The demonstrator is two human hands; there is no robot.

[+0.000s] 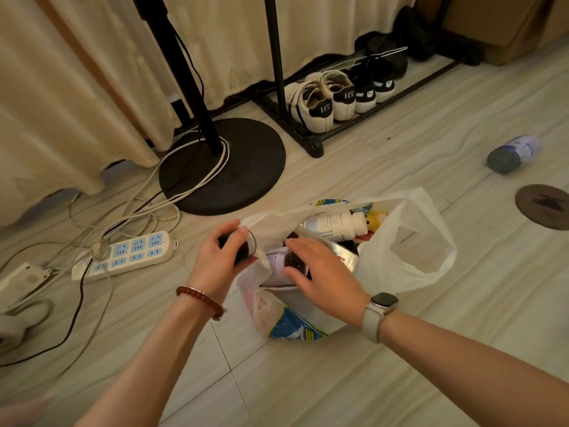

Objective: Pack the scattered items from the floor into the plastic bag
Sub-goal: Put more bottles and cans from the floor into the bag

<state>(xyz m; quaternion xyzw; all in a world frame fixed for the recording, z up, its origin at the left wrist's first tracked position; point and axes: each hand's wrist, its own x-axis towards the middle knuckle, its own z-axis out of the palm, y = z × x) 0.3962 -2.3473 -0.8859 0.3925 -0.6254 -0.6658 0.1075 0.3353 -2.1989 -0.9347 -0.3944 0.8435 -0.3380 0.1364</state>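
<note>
The left grip [221, 257] is wrapped round a small dark jar [243, 246] at the mouth of the plastic bag [409, 241]; the right grip [320, 269] lies flat, fingers straight, on a can [278, 261] inside. The bag is thin and floppy, best held by its rim. One blue-labelled bottle [512, 154], light-looking and likely to roll, lies well apart on the floor [308, 380].
</note>
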